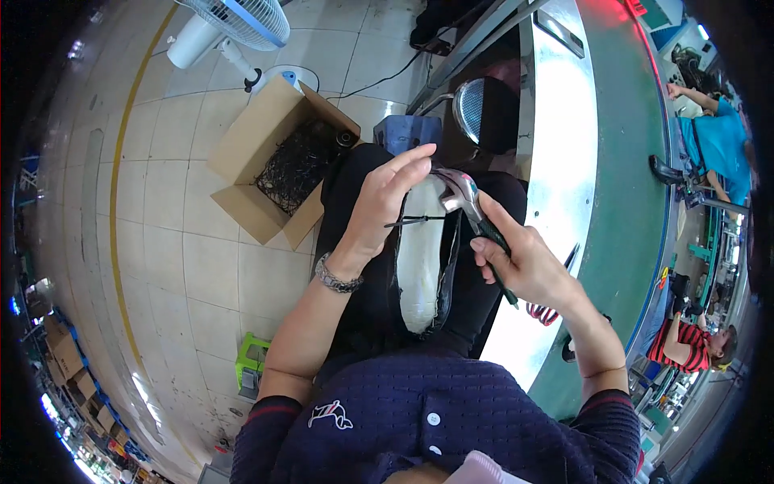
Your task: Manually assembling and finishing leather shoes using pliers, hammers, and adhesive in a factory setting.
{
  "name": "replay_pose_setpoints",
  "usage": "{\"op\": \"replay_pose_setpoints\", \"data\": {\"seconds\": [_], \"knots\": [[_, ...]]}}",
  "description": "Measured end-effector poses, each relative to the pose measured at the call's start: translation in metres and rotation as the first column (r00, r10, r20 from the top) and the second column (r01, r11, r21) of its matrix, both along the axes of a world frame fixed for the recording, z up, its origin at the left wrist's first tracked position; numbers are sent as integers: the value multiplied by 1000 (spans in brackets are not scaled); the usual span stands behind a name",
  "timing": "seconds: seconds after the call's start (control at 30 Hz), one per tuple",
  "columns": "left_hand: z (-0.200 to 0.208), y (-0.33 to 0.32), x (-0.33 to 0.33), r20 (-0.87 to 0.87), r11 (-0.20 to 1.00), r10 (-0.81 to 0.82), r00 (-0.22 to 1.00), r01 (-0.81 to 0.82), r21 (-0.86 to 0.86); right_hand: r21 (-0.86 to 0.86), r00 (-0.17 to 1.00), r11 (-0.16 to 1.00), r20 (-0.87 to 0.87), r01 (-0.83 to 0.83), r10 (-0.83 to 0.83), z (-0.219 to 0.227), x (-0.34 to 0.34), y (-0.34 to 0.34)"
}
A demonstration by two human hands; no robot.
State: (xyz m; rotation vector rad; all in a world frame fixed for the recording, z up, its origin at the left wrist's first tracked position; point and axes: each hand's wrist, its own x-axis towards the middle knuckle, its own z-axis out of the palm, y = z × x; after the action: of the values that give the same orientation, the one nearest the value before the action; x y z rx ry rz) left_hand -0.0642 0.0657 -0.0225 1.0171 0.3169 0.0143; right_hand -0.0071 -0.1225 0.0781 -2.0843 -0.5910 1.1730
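A black shoe upper on a pale last (419,278) lies across my thighs, its whitish underside up and its toe pointing away from me. A thin black cord (421,219) crosses the underside. My left hand (380,202) is cupped round the left side near the toe, fingers reaching over the tip; its inner fingers are hidden. Gripped in my right hand (528,262) are metal-headed lasting pincers (466,198) with dark green handles. Their head sits at the right edge of the toe; whether the jaws pinch the upper I cannot tell.
An open cardboard box (266,129) of black stringy scraps stands on the tiled floor, left of my knees. Beyond are a fan (234,24) and a blue bin (407,131). At right, a metal ledge (564,129) borders a green conveyor (625,145); other people work past it.
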Motion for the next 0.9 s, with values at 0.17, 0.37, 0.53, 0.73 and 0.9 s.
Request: {"op": "replay_pose_setpoints", "data": {"seconds": [0.17, 0.37, 0.53, 0.73, 0.9], "knots": [[-9, 0, 3, -6, 995, -25, 1000, 24, -93, -155, 953, 974, 233, -162, 196, 3, 8, -4], [-18, 8, 3, 49, 915, -85, 995, 58, 398, -41, 849, 988, 508, -150, 149, 35, 6, 18], [-21, 14, 3, 109, 904, -161, 981, 102, 415, -173, 677, 978, 707, -116, 206, -27, -1, 26], [-17, 20, 1, 144, 908, -200, 969, 128, 399, 98, 647, 978, 761, -183, 45, 6, 0, 29], [-23, 25, 5, 161, 916, -247, 956, 176, 360, -189, 661, 957, 692, -222, 290, -20, 4, 22]]}}
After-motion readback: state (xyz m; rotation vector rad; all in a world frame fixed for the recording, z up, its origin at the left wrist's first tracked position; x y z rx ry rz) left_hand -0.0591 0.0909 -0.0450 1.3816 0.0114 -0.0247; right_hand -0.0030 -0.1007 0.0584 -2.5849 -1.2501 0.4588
